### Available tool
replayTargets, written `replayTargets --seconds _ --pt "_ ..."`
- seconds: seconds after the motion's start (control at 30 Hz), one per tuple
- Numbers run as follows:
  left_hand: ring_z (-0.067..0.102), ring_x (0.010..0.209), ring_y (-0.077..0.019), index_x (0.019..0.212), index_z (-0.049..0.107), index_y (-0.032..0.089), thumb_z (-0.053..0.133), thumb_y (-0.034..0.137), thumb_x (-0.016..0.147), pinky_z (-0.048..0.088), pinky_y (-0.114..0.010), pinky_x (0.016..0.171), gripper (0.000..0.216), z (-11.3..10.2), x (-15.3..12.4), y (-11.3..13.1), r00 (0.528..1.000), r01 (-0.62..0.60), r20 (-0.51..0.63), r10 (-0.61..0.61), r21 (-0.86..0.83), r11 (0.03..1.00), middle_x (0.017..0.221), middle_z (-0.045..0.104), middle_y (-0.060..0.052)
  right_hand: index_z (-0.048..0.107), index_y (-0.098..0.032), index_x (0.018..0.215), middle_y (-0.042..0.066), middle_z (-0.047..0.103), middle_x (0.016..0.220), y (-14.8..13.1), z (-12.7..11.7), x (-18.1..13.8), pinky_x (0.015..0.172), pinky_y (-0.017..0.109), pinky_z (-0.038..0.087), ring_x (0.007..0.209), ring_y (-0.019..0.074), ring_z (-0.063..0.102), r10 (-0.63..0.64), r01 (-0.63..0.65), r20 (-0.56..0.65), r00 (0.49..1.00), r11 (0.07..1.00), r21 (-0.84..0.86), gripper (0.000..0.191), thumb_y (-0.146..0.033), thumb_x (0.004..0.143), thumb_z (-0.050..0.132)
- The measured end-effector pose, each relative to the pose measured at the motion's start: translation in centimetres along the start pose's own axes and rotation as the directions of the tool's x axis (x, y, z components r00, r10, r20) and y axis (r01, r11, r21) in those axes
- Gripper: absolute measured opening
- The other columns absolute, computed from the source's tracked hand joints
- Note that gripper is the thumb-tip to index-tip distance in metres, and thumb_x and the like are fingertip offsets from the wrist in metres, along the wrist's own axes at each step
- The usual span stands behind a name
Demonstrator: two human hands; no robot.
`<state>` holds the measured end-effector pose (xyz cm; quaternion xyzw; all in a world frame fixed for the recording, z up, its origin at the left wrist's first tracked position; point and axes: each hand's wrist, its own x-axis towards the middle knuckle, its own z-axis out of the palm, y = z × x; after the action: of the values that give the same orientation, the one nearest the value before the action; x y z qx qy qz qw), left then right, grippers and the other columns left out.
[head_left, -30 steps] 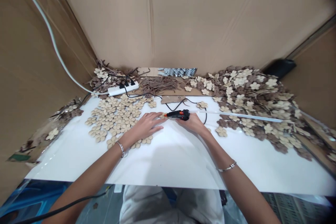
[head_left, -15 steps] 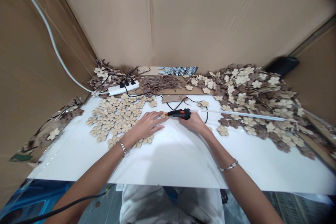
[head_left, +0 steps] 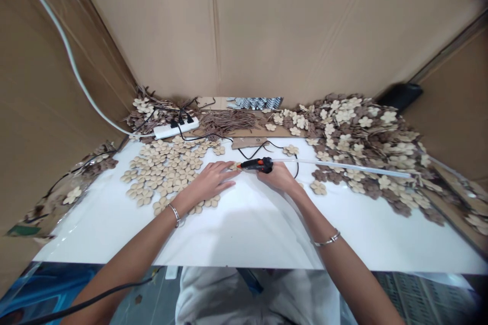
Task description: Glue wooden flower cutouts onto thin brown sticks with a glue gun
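Note:
A black hot glue gun point(head_left: 254, 164) with an orange tip and orange trigger is in my right hand point(head_left: 280, 177), fingers wrapped round its handle. A long translucent glue stick point(head_left: 343, 165) juts from its back end to the right. The nozzle meets a small beige flower point(head_left: 235, 166) on the white table. My left hand point(head_left: 211, 181) lies palm down, its front fingertips holding that flower; the exact grip is partly hidden. More beige flowers point(head_left: 168, 165) are spread to the left of and beneath my left hand.
A white power strip point(head_left: 177, 128) with black plugs stands behind the flowers. Brown stems point(head_left: 229, 122) lie at the back. On the right is a heaped pile of brown and beige flowers point(head_left: 354, 137). Cardboard walls point(head_left: 259, 25) enclose the table point(head_left: 259, 233). The gun's black cord loops behind it.
The whole view has shifted slightly, so everything sits a little further left. Both hands, the glue gun and the flower keep their places relative to each other.

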<state>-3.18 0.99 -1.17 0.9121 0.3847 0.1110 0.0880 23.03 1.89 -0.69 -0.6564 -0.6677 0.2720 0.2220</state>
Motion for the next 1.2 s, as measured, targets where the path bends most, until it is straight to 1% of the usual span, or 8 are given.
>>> replayTargets --seconds 0.17,0.4,0.63,0.83,0.9,1.03,1.13,1.2 --pt "0.041 0.134 -0.0287 0.140 0.050 0.033 0.034 0.049 0.099 0.034 -0.046 0.108 0.047 -0.1 -0.1 0.0 1.000 -0.003 0.006 0.003 0.000 1.000 0.152 0.041 -0.008 0.072 -0.017 0.079 0.004 0.070 0.071 0.2 -1.2 0.9 0.059 0.025 0.044 0.067 0.0197 0.063 -0.015 0.015 -0.082 0.997 1.000 -0.005 0.026 -0.041 0.072 0.064" --pt "0.042 0.133 -0.0291 0.141 0.049 0.033 0.036 0.048 0.099 0.034 -0.047 0.107 0.046 0.1 -0.1 -0.2 1.000 -0.004 0.003 0.004 0.011 1.000 0.152 0.040 -0.007 0.073 -0.013 0.091 0.013 0.073 0.086 -0.3 -1.5 5.4 0.067 0.029 0.045 0.082 0.0264 0.067 0.063 -0.096 -0.237 0.969 0.987 -0.127 0.040 -0.048 0.077 0.060" --pt "0.042 0.134 -0.0283 0.141 0.049 0.034 0.035 0.048 0.099 0.035 -0.046 0.107 0.046 0.1 -0.1 0.1 1.000 0.018 -0.002 -0.018 0.003 1.000 0.152 0.041 -0.006 0.069 -0.017 0.099 0.014 0.071 0.097 -1.3 -2.3 4.7 0.068 0.030 0.041 0.091 0.0284 0.066 0.063 -0.139 -0.203 0.977 0.912 -0.385 0.034 -0.043 0.088 0.049" --pt "0.040 0.137 -0.0300 0.127 0.063 0.037 0.042 0.055 0.095 0.033 -0.046 0.110 0.042 -1.3 -0.5 -0.5 0.998 0.032 0.053 -0.021 -0.207 0.978 0.155 0.037 -0.002 0.055 -0.017 0.110 0.014 0.061 0.116 -1.1 -2.2 1.9 0.075 0.032 0.040 0.100 0.0268 0.059 -0.139 0.082 -0.072 0.988 0.852 -0.517 0.024 -0.028 0.091 0.046" --pt "0.047 0.131 -0.0278 0.118 0.069 0.033 0.042 0.055 0.095 0.038 -0.042 0.107 0.041 -2.4 -0.2 -1.0 0.998 0.053 0.051 -0.038 -0.311 0.949 0.149 0.045 -0.002 0.053 -0.015 0.109 0.015 0.059 0.116 -0.7 -1.8 1.5 0.081 0.034 0.039 0.104 0.0276 0.056 -0.152 0.105 -0.046 0.987 0.843 -0.527 0.023 -0.026 0.090 0.045" --pt "0.061 0.104 -0.0225 0.101 0.072 0.023 0.046 0.048 0.095 0.047 -0.037 0.093 0.037 -5.3 2.6 -2.8 0.978 0.076 -0.154 -0.144 -0.381 0.922 0.113 0.067 -0.007 0.053 -0.013 0.112 0.016 0.057 0.117 0.0 -1.3 1.2 0.087 0.036 0.037 0.107 0.0289 0.052 -0.153 0.125 -0.011 0.988 0.841 -0.527 0.027 -0.020 0.086 0.046" --pt "0.061 0.099 -0.0214 0.104 0.067 0.019 0.048 0.034 0.095 0.047 -0.036 0.091 0.026 -7.1 6.5 -5.1 0.914 0.113 -0.356 -0.194 -0.235 0.965 0.106 0.067 -0.007 0.055 -0.013 0.114 0.015 0.059 0.119 0.2 -1.4 1.0 0.090 0.038 0.036 0.109 0.0297 0.051 -0.175 0.138 -0.022 0.984 0.843 -0.521 0.034 -0.015 0.083 0.044" --pt "0.060 0.100 -0.0223 0.107 0.066 0.018 0.051 0.025 0.091 0.046 -0.035 0.091 0.023 -7.7 9.4 -6.8 0.900 0.241 -0.355 -0.254 -0.080 0.967 0.106 0.067 -0.008 0.055 -0.013 0.119 0.015 0.058 0.124 0.2 -1.6 0.8 0.092 0.040 0.034 0.111 0.0305 0.050 -0.218 0.142 -0.086 0.972 0.840 -0.524 0.039 -0.015 0.081 0.045"
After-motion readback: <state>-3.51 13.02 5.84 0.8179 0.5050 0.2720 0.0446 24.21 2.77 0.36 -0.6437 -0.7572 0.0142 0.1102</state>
